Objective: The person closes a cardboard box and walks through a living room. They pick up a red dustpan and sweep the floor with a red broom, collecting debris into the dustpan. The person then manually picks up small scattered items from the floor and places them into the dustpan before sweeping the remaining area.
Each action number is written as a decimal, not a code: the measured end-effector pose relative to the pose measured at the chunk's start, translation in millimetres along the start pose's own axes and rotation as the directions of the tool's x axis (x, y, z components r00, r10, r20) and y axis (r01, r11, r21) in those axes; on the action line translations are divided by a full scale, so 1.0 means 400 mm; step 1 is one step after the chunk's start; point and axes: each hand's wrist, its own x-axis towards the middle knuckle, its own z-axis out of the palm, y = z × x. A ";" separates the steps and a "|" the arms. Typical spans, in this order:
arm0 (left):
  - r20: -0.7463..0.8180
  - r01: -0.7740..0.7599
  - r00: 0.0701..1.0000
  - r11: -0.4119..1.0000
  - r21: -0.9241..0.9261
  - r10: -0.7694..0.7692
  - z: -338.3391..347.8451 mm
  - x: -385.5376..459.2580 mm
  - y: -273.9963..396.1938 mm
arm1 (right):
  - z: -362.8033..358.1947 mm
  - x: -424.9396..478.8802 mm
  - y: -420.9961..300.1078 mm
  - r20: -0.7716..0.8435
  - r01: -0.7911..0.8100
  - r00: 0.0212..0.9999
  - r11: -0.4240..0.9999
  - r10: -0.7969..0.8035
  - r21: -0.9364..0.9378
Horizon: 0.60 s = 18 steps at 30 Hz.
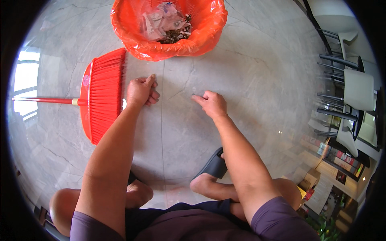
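Note:
My left hand (143, 90) is held over the grey floor, beside the bristles of a red broom (105, 96). Its thumb and index finger meet, and whether something small is between them cannot be made out. To the right, my right hand (212, 102) is low over the floor tiles with its index finger pointing left and its fingertips close together; anything pinched there is too small to tell. Ahead of both hands stands a bin lined with an orange-red plastic bag (169, 51). Inside it lie crumpled clear wrappers (164, 21) and dark debris (176, 36).
The broom's red handle (51, 100) reaches to the left edge. White chairs (359, 90) with dark legs are at the far right. Cardboard boxes (310, 179) stand at the lower right. My black slipper (214, 165) is on the floor near my right forearm.

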 end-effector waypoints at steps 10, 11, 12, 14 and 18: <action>0.001 -0.004 1.000 1.000 0.005 0.004 0.003 -0.005 0.004 | 0.005 0.006 0.000 -0.004 -0.032 0.999 0.999 0.032 -0.016; 0.001 -0.003 1.000 1.000 0.004 0.003 0.003 -0.005 0.004 | 0.006 0.006 0.003 0.002 -0.019 1.000 1.000 0.019 -0.010; -0.002 -0.003 1.000 1.000 0.002 0.003 0.001 -0.005 0.004 | 0.003 0.004 0.003 0.008 -0.004 1.000 1.000 0.004 -0.004; -0.005 -0.005 1.000 1.000 0.008 0.005 0.001 -0.002 0.002 | -0.005 0.006 0.002 0.050 -0.044 0.998 0.997 0.042 0.057; -0.004 0.005 1.000 1.000 -0.006 -0.005 0.003 -0.001 0.000 | -0.031 0.016 -0.037 0.119 -0.194 0.976 0.976 0.182 0.103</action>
